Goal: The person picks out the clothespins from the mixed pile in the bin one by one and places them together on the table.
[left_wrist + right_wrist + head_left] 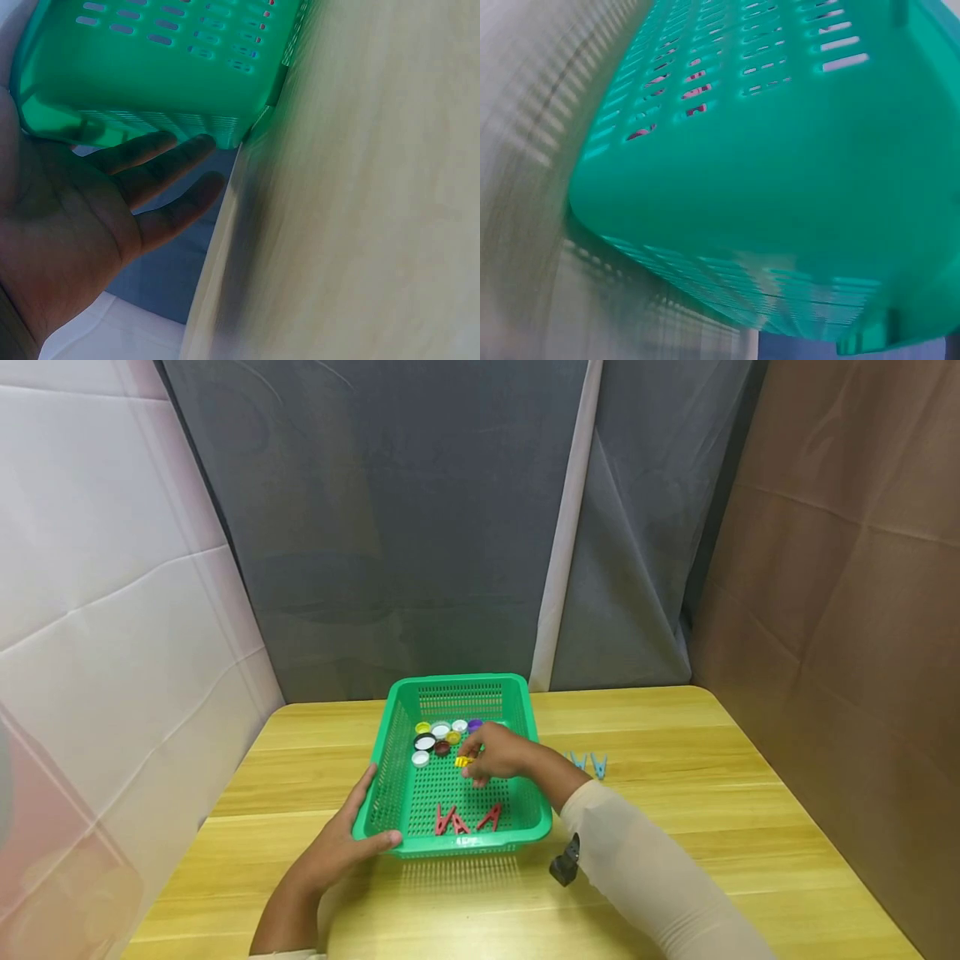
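Observation:
A green plastic basket [471, 841] stands on the table. My left hand [337, 839] rests against its near left corner, thumb on the rim. In the left wrist view its other fingers lie extended along the basket's outer wall. My right hand [498, 753] reaches inside the basket and pinches a small yellow clothespin [463, 762]; the fingers partly hide it. Left of that hand, several bottle caps lie grouped, among them a black-rimmed cap [424, 742] and a purple cap [475, 725]. Red clothespins [491, 816] lie near the basket's front wall.
Light blue clothespins [598, 766] lie on the wooden table [675, 827], right of the basket and partly behind the right forearm. A grey curtain [420, 527] hangs behind the table, with a white cloth wall at left and a brown one at right.

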The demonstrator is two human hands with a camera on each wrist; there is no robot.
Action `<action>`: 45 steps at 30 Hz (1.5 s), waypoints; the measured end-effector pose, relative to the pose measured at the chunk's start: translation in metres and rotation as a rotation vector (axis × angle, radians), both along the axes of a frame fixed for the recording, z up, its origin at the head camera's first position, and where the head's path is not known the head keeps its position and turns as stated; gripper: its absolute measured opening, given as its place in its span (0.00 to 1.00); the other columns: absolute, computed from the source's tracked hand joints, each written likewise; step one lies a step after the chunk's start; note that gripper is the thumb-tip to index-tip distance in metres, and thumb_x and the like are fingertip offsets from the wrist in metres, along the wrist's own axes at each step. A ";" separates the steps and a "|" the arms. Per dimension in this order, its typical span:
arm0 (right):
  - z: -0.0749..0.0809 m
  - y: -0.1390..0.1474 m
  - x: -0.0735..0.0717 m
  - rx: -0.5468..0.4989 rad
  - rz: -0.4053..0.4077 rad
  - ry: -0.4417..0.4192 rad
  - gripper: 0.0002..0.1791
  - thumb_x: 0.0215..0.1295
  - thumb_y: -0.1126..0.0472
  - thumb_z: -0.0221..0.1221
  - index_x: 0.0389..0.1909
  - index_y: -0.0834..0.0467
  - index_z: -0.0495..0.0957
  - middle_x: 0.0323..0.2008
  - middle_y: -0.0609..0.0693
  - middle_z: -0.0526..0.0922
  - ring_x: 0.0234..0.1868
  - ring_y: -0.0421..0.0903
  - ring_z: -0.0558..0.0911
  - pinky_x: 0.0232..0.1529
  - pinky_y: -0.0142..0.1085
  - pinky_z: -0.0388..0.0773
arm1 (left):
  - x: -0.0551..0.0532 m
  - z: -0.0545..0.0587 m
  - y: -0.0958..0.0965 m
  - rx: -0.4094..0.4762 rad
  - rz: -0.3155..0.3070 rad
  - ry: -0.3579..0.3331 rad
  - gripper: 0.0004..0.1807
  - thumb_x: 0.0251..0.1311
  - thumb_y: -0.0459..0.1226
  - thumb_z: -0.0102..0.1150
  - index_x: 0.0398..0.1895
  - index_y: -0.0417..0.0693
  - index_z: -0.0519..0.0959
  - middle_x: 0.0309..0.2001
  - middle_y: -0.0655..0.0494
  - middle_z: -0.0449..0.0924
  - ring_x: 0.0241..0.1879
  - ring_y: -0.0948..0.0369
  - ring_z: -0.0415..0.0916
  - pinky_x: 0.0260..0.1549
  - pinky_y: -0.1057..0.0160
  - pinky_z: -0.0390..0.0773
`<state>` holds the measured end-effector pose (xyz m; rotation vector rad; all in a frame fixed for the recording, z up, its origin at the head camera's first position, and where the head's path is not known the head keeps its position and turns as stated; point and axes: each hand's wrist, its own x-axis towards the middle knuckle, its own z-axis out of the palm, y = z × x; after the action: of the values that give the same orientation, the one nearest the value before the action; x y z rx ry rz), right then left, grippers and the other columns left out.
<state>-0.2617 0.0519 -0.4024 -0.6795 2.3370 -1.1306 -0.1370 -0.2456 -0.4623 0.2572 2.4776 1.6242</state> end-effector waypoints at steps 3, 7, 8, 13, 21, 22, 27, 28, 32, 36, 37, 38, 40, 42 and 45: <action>0.002 0.002 0.001 -0.010 0.011 0.033 0.22 0.73 0.69 0.69 0.65 0.68 0.83 0.52 0.61 0.83 0.31 0.45 0.91 0.48 0.51 0.91 | -0.001 -0.001 0.000 0.004 -0.002 0.003 0.66 0.66 0.44 0.74 0.92 0.67 0.33 0.91 0.37 0.35 0.86 0.26 0.43 0.76 0.20 0.55; 0.003 0.006 0.004 -0.017 0.025 0.080 0.20 0.74 0.64 0.70 0.63 0.64 0.84 0.54 0.60 0.82 0.31 0.48 0.90 0.41 0.44 0.90 | -0.001 -0.001 0.000 0.002 0.001 -0.003 0.66 0.66 0.44 0.74 0.92 0.68 0.33 0.91 0.37 0.35 0.86 0.27 0.43 0.76 0.20 0.55; 0.003 0.007 0.005 -0.023 0.029 0.089 0.19 0.74 0.62 0.70 0.62 0.63 0.84 0.56 0.60 0.81 0.32 0.50 0.90 0.40 0.42 0.89 | -0.001 -0.001 0.000 0.001 0.001 -0.006 0.66 0.66 0.44 0.74 0.92 0.68 0.33 0.91 0.37 0.35 0.86 0.27 0.43 0.76 0.20 0.55; 0.003 0.010 0.010 -0.091 0.071 0.104 0.12 0.79 0.58 0.66 0.54 0.61 0.81 0.60 0.60 0.80 0.35 0.55 0.92 0.37 0.44 0.90 | -0.001 -0.001 0.000 0.000 0.002 -0.012 0.65 0.66 0.44 0.74 0.92 0.69 0.33 0.91 0.37 0.35 0.86 0.28 0.46 0.76 0.21 0.58; 0.005 0.016 0.014 -0.191 0.098 0.039 0.23 0.81 0.58 0.64 0.70 0.63 0.77 0.44 0.63 0.91 0.29 0.49 0.92 0.40 0.56 0.91 | -0.001 0.000 0.001 0.007 0.006 -0.019 0.66 0.66 0.44 0.74 0.92 0.68 0.33 0.91 0.37 0.35 0.86 0.28 0.45 0.76 0.21 0.57; 0.005 0.017 0.015 -0.197 0.095 0.037 0.26 0.81 0.58 0.63 0.74 0.61 0.75 0.42 0.62 0.92 0.27 0.49 0.91 0.39 0.55 0.92 | -0.001 0.000 0.001 0.010 0.006 -0.021 0.66 0.66 0.44 0.74 0.92 0.68 0.33 0.91 0.37 0.35 0.86 0.28 0.45 0.76 0.21 0.57; 0.006 0.020 0.017 -0.214 0.083 0.034 0.29 0.80 0.57 0.64 0.79 0.53 0.75 0.34 0.54 0.91 0.20 0.44 0.86 0.36 0.61 0.90 | -0.001 0.001 0.002 0.017 0.004 -0.024 0.66 0.66 0.44 0.74 0.92 0.68 0.33 0.90 0.36 0.35 0.85 0.28 0.47 0.76 0.21 0.57; 0.006 0.021 0.017 -0.214 0.085 0.035 0.29 0.80 0.56 0.64 0.78 0.52 0.75 0.33 0.54 0.91 0.19 0.44 0.86 0.36 0.62 0.89 | -0.001 0.001 0.002 0.017 0.005 -0.024 0.66 0.66 0.44 0.74 0.92 0.68 0.33 0.90 0.36 0.35 0.85 0.28 0.47 0.76 0.21 0.57; 0.007 0.023 0.019 -0.230 0.095 0.004 0.28 0.81 0.55 0.63 0.78 0.52 0.76 0.32 0.54 0.90 0.19 0.44 0.87 0.35 0.65 0.87 | -0.001 0.001 0.001 0.012 0.005 -0.026 0.66 0.66 0.44 0.74 0.92 0.68 0.33 0.90 0.36 0.35 0.86 0.27 0.46 0.76 0.21 0.56; 0.006 0.025 0.020 -0.259 0.084 -0.063 0.28 0.82 0.55 0.63 0.78 0.52 0.75 0.36 0.56 0.91 0.22 0.47 0.90 0.39 0.67 0.87 | -0.001 0.000 0.001 0.009 0.006 -0.030 0.66 0.66 0.44 0.74 0.92 0.68 0.33 0.91 0.36 0.34 0.86 0.27 0.44 0.76 0.20 0.55; 0.006 0.025 0.020 -0.267 0.081 -0.077 0.28 0.82 0.55 0.63 0.78 0.52 0.75 0.37 0.57 0.90 0.24 0.48 0.92 0.41 0.67 0.87 | -0.001 0.000 0.001 0.011 0.007 -0.030 0.66 0.66 0.44 0.74 0.92 0.69 0.33 0.91 0.37 0.34 0.86 0.27 0.44 0.76 0.20 0.55; 0.006 0.026 0.020 -0.276 0.081 -0.090 0.28 0.81 0.56 0.63 0.79 0.52 0.74 0.39 0.58 0.90 0.26 0.50 0.93 0.43 0.67 0.87 | -0.001 0.000 0.001 0.012 0.006 -0.029 0.66 0.66 0.44 0.74 0.92 0.69 0.33 0.91 0.37 0.34 0.86 0.27 0.44 0.76 0.20 0.56; 0.006 0.027 0.019 -0.298 0.089 -0.121 0.30 0.80 0.58 0.65 0.79 0.53 0.72 0.42 0.61 0.87 0.32 0.55 0.95 0.46 0.67 0.87 | -0.001 0.000 0.001 0.012 0.006 -0.027 0.66 0.66 0.44 0.74 0.92 0.69 0.33 0.90 0.36 0.35 0.85 0.27 0.46 0.76 0.21 0.57; 0.007 0.028 0.019 -0.311 0.106 -0.153 0.33 0.78 0.62 0.67 0.80 0.54 0.70 0.46 0.62 0.83 0.41 0.62 0.95 0.50 0.66 0.87 | -0.001 0.000 0.001 0.014 0.004 -0.025 0.65 0.66 0.43 0.73 0.92 0.69 0.33 0.90 0.36 0.35 0.85 0.28 0.48 0.76 0.22 0.58; 0.009 0.031 0.020 -0.315 0.139 -0.182 0.38 0.76 0.66 0.67 0.83 0.54 0.66 0.48 0.62 0.80 0.51 0.68 0.92 0.54 0.65 0.86 | -0.001 0.001 0.001 0.014 0.004 -0.022 0.65 0.66 0.43 0.73 0.92 0.68 0.33 0.90 0.36 0.36 0.85 0.27 0.49 0.76 0.22 0.59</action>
<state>-0.2421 0.0830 -0.3938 -0.7975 1.9489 -1.4457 -0.1376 -0.2449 -0.4614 0.2351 2.4529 1.6371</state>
